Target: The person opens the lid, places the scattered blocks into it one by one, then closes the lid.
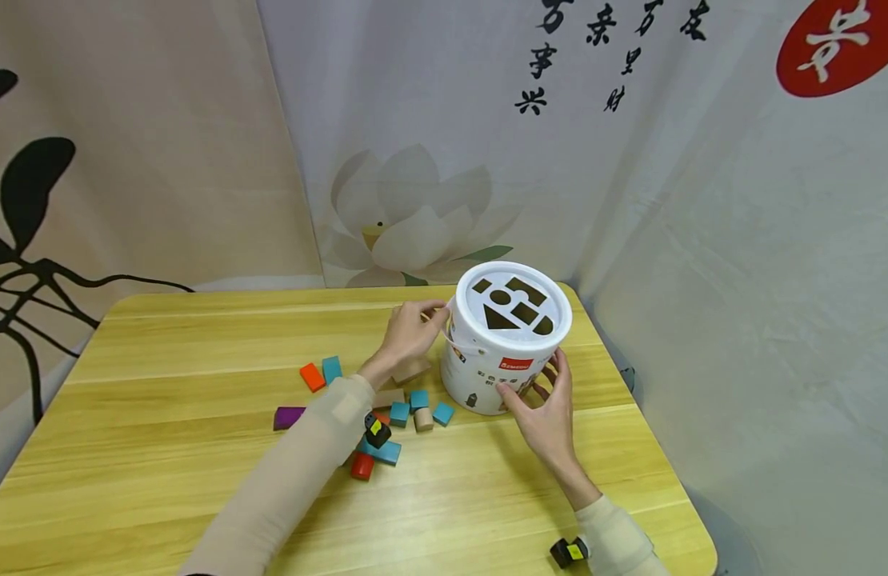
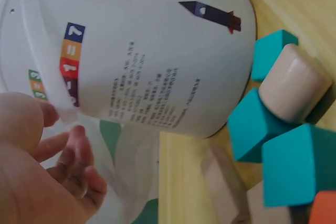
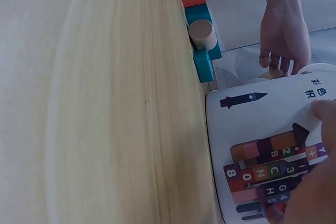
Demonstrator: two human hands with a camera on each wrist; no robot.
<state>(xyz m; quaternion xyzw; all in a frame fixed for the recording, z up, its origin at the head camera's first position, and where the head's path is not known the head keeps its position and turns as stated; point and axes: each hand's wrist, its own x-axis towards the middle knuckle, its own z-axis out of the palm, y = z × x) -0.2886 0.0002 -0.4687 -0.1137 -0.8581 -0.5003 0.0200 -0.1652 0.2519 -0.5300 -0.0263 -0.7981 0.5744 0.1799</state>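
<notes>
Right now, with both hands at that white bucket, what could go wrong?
The left hand seems only to pinch the thin handle, so it might slip. If the bucket shifts toward the small blocks beside it, it could knock them about. The left sleeve passes over some blocks, so it might brush them aside.

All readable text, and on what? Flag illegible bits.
"万事兴": curtain
"亲": curtain
"万里财": curtain
"友", probably: curtain
"贵": red oval on curtain
"彩色积": bucket
"7 = 1 -": bucket's number strip
"8 0 N C 3", "B 2", "H G", "5 4": bucket's printed blocks
Unreadable, small or blurred: red label, fine print
</notes>
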